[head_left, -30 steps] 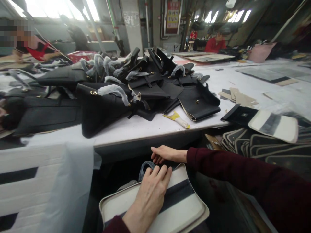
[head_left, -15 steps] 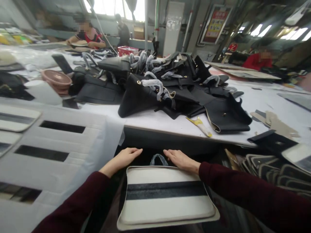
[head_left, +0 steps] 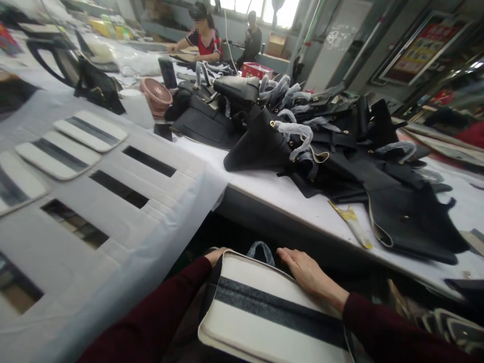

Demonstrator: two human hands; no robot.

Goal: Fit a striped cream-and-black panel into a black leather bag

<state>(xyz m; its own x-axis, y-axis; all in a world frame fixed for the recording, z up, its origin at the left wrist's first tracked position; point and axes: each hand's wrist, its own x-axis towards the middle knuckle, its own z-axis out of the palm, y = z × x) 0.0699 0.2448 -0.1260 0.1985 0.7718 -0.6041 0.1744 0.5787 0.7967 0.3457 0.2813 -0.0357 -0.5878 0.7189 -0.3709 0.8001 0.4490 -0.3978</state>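
The striped panel [head_left: 264, 322] lies below the table's [head_left: 287, 194] near edge, with its long axis running left to right between both hands. The right hand [head_left: 307, 273] rests flat on the far edge, fingers extended. The left hand [head_left: 216, 253] is at the far left corner, mostly hidden, so its grip cannot be determined. Black bags [head_left: 340, 151] are piled on the table.

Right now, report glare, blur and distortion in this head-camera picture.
Head view: bright windows at the top blow out to white; the wide lens bends and tilts the edge of the white table; the pile of black leather bags is sharp; the cream, black-striped panel under the right hand lies in shade.
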